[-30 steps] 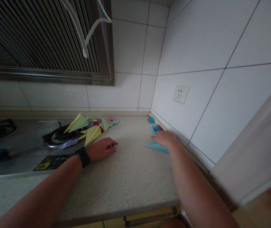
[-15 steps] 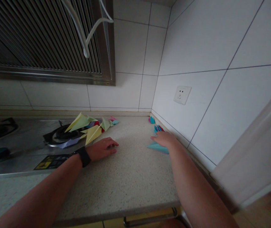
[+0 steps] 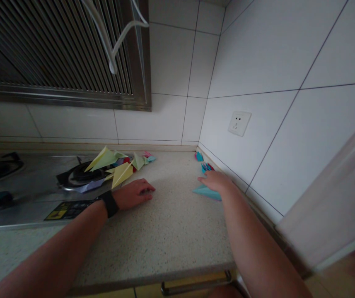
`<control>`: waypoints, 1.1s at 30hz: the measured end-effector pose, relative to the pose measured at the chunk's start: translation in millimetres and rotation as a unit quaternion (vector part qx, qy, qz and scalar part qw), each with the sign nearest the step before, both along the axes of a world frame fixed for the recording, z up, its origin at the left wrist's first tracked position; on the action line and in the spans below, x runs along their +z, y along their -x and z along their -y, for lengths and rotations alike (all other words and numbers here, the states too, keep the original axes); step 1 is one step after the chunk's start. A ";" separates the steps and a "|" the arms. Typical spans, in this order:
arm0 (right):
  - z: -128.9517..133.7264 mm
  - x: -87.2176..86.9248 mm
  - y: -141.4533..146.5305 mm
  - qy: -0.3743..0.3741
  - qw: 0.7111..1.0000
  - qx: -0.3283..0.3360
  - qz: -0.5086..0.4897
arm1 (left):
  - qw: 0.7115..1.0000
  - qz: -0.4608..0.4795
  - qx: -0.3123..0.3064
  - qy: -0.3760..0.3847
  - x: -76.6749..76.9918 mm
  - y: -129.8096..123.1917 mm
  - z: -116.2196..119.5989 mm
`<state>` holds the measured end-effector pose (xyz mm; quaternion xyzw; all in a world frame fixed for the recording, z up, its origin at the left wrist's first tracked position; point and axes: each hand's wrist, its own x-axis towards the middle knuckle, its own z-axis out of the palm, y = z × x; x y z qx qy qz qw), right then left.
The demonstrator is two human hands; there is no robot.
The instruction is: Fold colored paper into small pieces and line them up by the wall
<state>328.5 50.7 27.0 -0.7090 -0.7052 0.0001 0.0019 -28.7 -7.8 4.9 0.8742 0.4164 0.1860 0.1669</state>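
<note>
Resting right hand (image 3: 216, 181) low over the right end of a light blue paper plane (image 3: 206, 192), with pointed tip showing leftward on the speckled countertop (image 3: 171, 231). Cannot tell whether gripping or merely touching, with fingers bunched and partly hidden. Noted just beyond that hand: a blue-and-red folded cluster (image 3: 206, 167), contact unclear. Noted farther back, near the wall corner: a small teal-and-pink folded piece (image 3: 199, 156).

Laying left hand (image 3: 135, 193) on the countertop, well apart from the blue plane. Holding nothing there, with fingers loosely bent and thumb apart from them. Wearing black wristband (image 3: 110, 203).

Observed beyond the left hand: a yellow paper plane (image 3: 121, 174), nearest to it; a yellow-green plane (image 3: 104, 159), tilted above the burner (image 3: 85, 174); a pale green piece (image 3: 138, 162) to the right. Observed also a purple piece (image 3: 89, 186) at the burner's near edge.

Recorded around the countertop: range hood (image 3: 56, 54) above the stove (image 3: 34, 198), white cable (image 3: 113, 66) hanging before it, socket (image 3: 240, 123) on the right-hand tiled wall.
</note>
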 end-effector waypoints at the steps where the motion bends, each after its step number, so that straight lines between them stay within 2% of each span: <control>1: 0.4 0.3 0.1 -0.003 1.000 0.000 -0.001 | 1.000 0.002 0.001 0.000 0.4 -0.1 0.4; 6: 2.3 5.4 0.4 -0.040 0.999 -0.005 -0.015 | 1.000 -0.008 -0.001 -0.001 2.6 -1.4 1.7; 10: 4.9 14.3 0.5 -0.107 0.993 -0.016 -0.048 | 1.000 -0.023 -0.003 -0.002 2.2 -1.0 0.5; 13: 9.7 19.2 -2.4 -0.138 0.987 0.008 -0.080 | 1.000 -0.024 -0.003 -0.002 1.4 0.5 -0.1; 15: 13.2 19.3 -7.0 -0.112 0.986 0.063 -0.109 | 1.000 -0.022 -0.004 -0.001 1.5 1.2 0.4; 17: 15.6 16.9 -12.8 -0.055 0.980 0.126 -0.142 | 1.000 -0.025 -0.003 0.000 2.1 1.3 1.2; 20: 16.0 11.7 -19.9 0.024 0.968 0.175 -0.175 | 0.999 -0.035 0.001 0.001 3.3 0.2 2.2; 24: 15.5 9.5 -20.7 0.077 0.969 0.179 -0.154 | 0.999 -0.044 -0.002 -0.002 4.1 -1.0 1.7; 33: 12.2 5.5 -19.4 0.071 0.980 0.169 -0.080 | 0.999 -0.040 -0.008 -0.002 1.2 1.6 -1.0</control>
